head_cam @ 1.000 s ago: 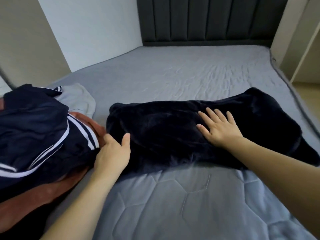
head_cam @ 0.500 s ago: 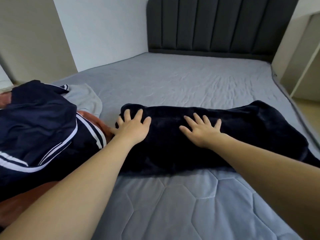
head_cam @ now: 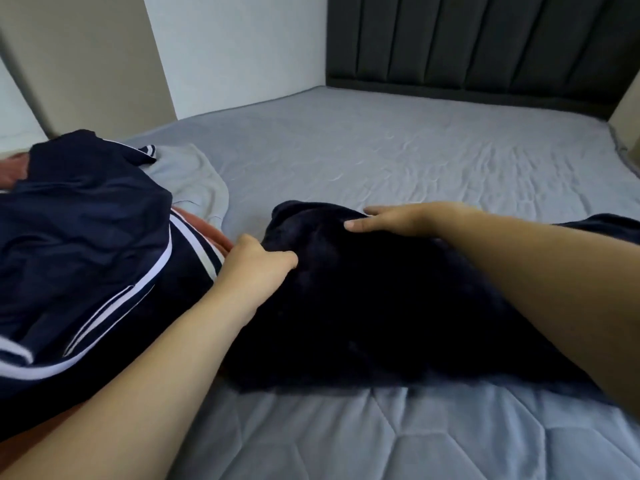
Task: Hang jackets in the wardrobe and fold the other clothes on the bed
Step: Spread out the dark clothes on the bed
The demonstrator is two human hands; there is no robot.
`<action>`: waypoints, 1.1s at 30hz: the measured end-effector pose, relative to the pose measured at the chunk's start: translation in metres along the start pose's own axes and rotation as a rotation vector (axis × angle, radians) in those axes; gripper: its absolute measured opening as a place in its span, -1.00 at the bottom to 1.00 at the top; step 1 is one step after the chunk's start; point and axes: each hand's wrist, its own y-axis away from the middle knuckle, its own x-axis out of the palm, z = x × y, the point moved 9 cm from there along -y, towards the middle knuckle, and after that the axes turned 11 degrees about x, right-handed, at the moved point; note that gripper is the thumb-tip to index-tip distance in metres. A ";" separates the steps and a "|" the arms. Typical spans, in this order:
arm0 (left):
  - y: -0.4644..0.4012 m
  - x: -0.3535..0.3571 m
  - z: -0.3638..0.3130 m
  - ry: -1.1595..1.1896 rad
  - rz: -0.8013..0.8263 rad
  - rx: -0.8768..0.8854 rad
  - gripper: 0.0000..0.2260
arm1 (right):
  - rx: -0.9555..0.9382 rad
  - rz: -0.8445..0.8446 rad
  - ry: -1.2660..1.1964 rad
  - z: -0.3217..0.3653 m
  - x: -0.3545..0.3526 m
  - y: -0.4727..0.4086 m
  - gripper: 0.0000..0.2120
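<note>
A dark fleece (head_cam: 381,299) lies across the bed (head_cam: 381,157), in a long folded shape, and I take it as the landmark. The left hand (head_cam: 256,261) is at the left end of the fleece; its fingers are curled and they grip the edge of the cloth there. The right hand (head_cam: 398,220) rests flat on top of the fleece, near its far edge, with the fingers straight and close together, holding nothing. Both forearms are bare.

Left of the fleece, and almost touching it, there is a pile of clothes. On top is a navy jacket (head_cam: 79,244) with white stripes. Under it an orange cloth (head_cam: 204,226) shows, and behind the jacket lies a light grey garment (head_cam: 197,181). Beyond the fleece stands the dark padded headboard (head_cam: 485,43).
</note>
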 end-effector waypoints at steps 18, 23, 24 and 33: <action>0.047 -0.079 -0.125 0.313 0.407 -0.072 -0.83 | -0.191 -0.154 -0.417 0.116 -0.124 0.167 -0.75; 0.050 -0.192 -0.293 0.002 0.021 0.355 -0.80 | -0.281 -0.527 -0.775 0.141 -0.229 0.262 -0.80; 0.059 -0.209 -0.325 -0.092 -0.049 0.436 -0.79 | -0.299 -0.576 -0.854 0.141 -0.247 0.282 -0.81; 0.213 -0.206 -0.479 -0.757 -0.085 0.782 -0.77 | -0.497 -0.482 -1.315 0.050 -0.272 0.390 -0.70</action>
